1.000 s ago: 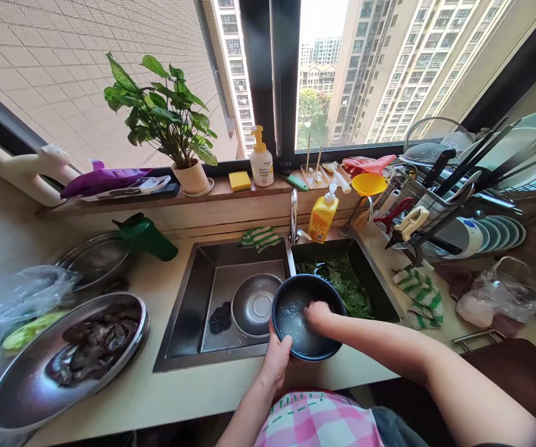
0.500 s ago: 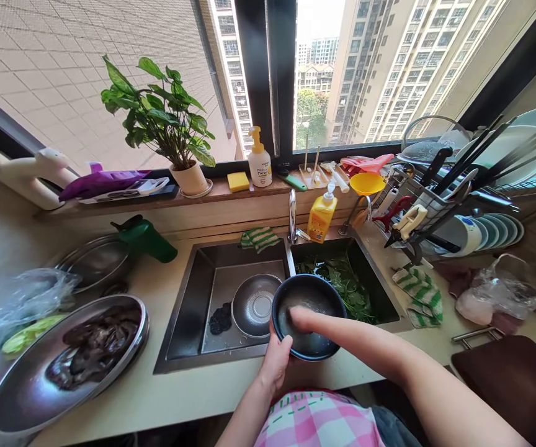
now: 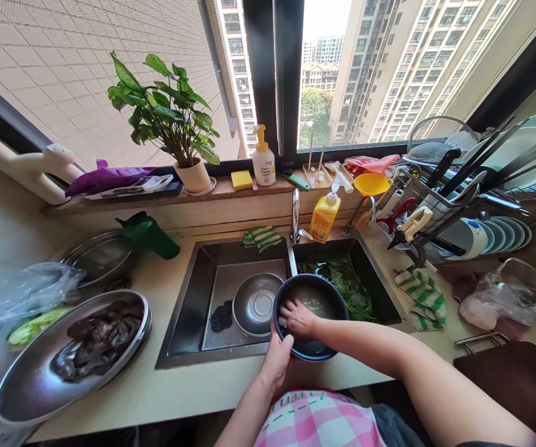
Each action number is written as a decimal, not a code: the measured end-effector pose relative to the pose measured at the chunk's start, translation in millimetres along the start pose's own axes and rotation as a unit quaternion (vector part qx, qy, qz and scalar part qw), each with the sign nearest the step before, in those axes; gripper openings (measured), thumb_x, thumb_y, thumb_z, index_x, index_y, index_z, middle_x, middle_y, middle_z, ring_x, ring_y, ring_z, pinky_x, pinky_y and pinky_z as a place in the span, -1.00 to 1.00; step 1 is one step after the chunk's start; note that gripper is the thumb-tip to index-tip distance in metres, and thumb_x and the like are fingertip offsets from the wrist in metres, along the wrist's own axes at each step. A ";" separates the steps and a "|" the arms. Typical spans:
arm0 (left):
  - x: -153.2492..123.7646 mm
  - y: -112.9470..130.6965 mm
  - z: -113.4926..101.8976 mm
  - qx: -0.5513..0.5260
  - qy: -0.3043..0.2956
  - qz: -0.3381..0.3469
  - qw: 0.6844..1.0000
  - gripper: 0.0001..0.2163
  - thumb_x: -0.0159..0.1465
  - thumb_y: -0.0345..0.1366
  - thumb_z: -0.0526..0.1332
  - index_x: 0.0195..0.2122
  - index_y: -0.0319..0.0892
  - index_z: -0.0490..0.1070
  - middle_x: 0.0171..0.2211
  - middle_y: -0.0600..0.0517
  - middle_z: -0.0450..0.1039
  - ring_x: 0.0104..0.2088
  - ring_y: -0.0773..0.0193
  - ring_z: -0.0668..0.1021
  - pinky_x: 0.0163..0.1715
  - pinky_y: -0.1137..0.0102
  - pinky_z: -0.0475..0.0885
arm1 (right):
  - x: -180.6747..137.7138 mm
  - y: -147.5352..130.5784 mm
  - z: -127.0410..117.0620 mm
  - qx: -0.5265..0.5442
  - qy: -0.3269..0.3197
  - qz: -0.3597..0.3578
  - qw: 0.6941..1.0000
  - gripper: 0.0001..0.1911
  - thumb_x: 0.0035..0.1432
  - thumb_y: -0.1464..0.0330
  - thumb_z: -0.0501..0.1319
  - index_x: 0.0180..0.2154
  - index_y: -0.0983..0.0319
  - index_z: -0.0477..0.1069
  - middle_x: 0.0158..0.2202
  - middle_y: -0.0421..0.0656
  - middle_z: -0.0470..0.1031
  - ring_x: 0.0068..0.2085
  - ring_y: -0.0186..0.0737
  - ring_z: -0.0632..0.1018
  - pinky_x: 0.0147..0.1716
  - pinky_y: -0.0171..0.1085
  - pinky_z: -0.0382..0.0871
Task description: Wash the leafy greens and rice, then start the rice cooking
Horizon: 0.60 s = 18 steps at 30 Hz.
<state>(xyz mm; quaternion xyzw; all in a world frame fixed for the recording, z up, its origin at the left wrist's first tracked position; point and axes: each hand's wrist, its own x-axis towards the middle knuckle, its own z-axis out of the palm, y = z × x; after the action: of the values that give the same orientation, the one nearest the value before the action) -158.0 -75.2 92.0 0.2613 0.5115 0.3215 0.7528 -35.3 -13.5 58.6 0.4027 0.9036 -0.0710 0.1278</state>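
I see my left hand (image 3: 277, 360) closed on the near rim of the dark blue bowl (image 3: 311, 324), thumb over the edge, holding it just above the near edge of the double sink (image 3: 193, 298), over the divider between the two basins. My right hand (image 3: 298, 318) is down inside the bowl, fingers spread and loose, flat against the wet inner wall on its left side; it grips nothing. There seems to be a little cloudy water in the bottom of the bowl, though glare makes that hard to judge.

Just left of the bowl, in the left basin, lies a steel strainer bowl (image 3: 255, 304), with a dark scouring pad (image 3: 221, 316) beside it. The right basin, beyond the bowl, holds leafy greens (image 3: 347, 285). The faucet (image 3: 294, 214) stands at the far side between the basins, with a yellow dish soap bottle (image 3: 324, 214) to its right and a green striped cloth (image 3: 261, 237) to its left.

On the counter at near left sits a wide steel basin (image 3: 17, 397) holding dark food. On the far sill stand a potted plant (image 3: 170, 124) and a white pump bottle (image 3: 263, 164). At right, a dish rack (image 3: 458, 205) holds plates and utensils.
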 end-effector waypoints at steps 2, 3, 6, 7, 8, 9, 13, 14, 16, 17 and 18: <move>-0.4 -0.5 0.1 0.004 0.002 0.001 1.000 -0.22 0.11 -0.44 0.09 0.28 0.10 -0.31 0.03 -0.09 0.37 -0.32 0.27 0.58 -0.48 0.47 0.51 | 4.0 9.0 -4.3 0.012 -0.024 0.093 0.995 -0.63 0.25 0.39 -0.03 0.04 0.23 0.34 0.07 0.06 0.34 0.07 0.06 0.33 -0.02 0.06 0.25; -0.5 -0.9 0.1 0.005 0.002 0.002 1.000 -0.23 0.12 -0.43 0.09 0.28 0.10 -0.31 0.01 -0.08 0.38 -0.33 0.27 0.58 -0.48 0.47 0.51 | 3.7 12.9 -6.7 0.015 -0.035 0.134 0.990 -0.62 0.25 0.40 -0.04 0.06 0.25 0.33 0.09 0.10 0.32 0.07 0.07 0.33 -0.03 0.05 0.26; -0.5 -1.7 0.0 0.009 0.008 0.011 1.000 -0.24 0.11 -0.43 0.09 0.28 0.08 -0.26 -0.01 -0.06 0.40 -0.34 0.29 0.57 -0.48 0.49 0.50 | -6.7 18.0 -11.0 0.018 -0.073 0.207 0.975 -0.61 0.24 0.35 -0.02 0.02 0.34 0.37 0.05 0.23 0.33 0.04 0.19 0.37 -0.09 0.11 0.30; -0.5 -1.8 0.1 0.012 0.010 0.014 1.000 -0.24 0.10 -0.43 0.09 0.28 0.07 -0.24 -0.02 -0.06 0.40 -0.34 0.29 0.57 -0.48 0.49 0.50 | -12.3 17.2 -11.2 0.022 -0.092 0.225 0.970 -0.61 0.23 0.33 0.02 0.01 0.36 0.38 0.02 0.27 0.34 0.02 0.22 0.40 -0.14 0.12 0.32; -0.5 -1.8 0.2 0.014 0.012 0.016 1.000 -0.25 0.10 -0.43 0.10 0.28 0.06 -0.22 -0.03 -0.06 0.40 -0.34 0.29 0.57 -0.48 0.49 0.50 | -18.1 15.5 -11.0 0.028 -0.115 0.240 0.964 -0.61 0.20 0.32 0.07 0.00 0.37 0.39 0.00 0.29 0.36 -0.01 0.24 0.42 -0.18 0.11 0.35; -0.5 -1.7 0.4 0.015 0.014 0.017 1.000 -0.26 0.10 -0.43 0.10 0.28 0.05 -0.20 -0.03 -0.06 0.41 -0.34 0.29 0.57 -0.48 0.49 0.50 | -23.7 12.9 -10.5 0.037 -0.138 0.248 0.958 -0.59 0.14 0.33 0.14 0.01 0.38 0.38 -0.02 0.30 0.37 -0.03 0.24 0.45 -0.22 0.09 0.38; -1.2 -0.6 1.5 0.013 0.023 0.009 1.000 -0.26 0.10 -0.45 0.10 0.28 0.06 -0.20 -0.02 -0.06 0.40 -0.35 0.31 0.56 -0.47 0.49 0.50 | -35.6 -1.2 -10.9 0.105 -0.219 0.205 0.948 -0.40 -0.17 0.49 0.34 0.01 0.33 0.39 -0.10 0.16 0.49 -0.07 0.10 0.51 -0.22 -0.11 0.44; -1.5 -0.3 1.8 0.011 0.022 0.008 1.000 -0.25 0.10 -0.45 0.10 0.27 0.07 -0.22 -0.01 -0.05 0.40 -0.36 0.32 0.56 -0.47 0.48 0.50 | -34.9 -4.7 -11.9 0.127 -0.231 0.186 0.947 -0.39 -0.20 0.51 0.35 0.00 0.31 0.40 -0.13 0.10 0.52 -0.10 0.05 0.53 -0.23 -0.17 0.44; -1.8 0.2 2.0 0.009 0.015 0.010 1.000 -0.25 0.11 -0.45 0.09 0.28 0.08 -0.24 -0.01 -0.06 0.40 -0.36 0.31 0.56 -0.47 0.47 0.51 | -29.4 -10.9 -14.3 0.172 -0.241 0.159 0.942 -0.47 -0.19 0.48 0.34 -0.07 0.27 0.45 -0.21 -0.02 0.57 -0.19 -0.05 0.57 -0.31 -0.27 0.44; -1.8 0.4 2.0 0.007 0.011 0.012 1.000 -0.25 0.11 -0.45 0.09 0.28 0.08 -0.25 -0.02 -0.06 0.40 -0.35 0.31 0.57 -0.46 0.46 0.51 | -25.4 -13.4 -15.5 0.192 -0.239 0.154 0.939 -0.54 -0.17 0.46 0.33 -0.12 0.25 0.48 -0.26 -0.07 0.58 -0.25 -0.10 0.58 -0.36 -0.31 0.43; -1.7 0.4 1.7 0.004 0.006 0.012 1.000 -0.25 0.12 -0.45 0.09 0.28 0.08 -0.26 -0.02 -0.06 0.40 -0.34 0.30 0.57 -0.45 0.46 0.51 | -20.9 -15.2 -16.5 0.210 -0.228 0.156 0.938 -0.62 -0.15 0.44 0.32 -0.17 0.24 0.50 -0.30 -0.11 0.58 -0.31 -0.14 0.58 -0.41 -0.33 0.41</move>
<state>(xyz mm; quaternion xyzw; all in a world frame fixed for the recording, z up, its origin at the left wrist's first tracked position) -157.0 -76.3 93.9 0.2685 0.5138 0.3301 0.7450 -36.0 -34.6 80.8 0.5289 0.7408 -0.3281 0.2528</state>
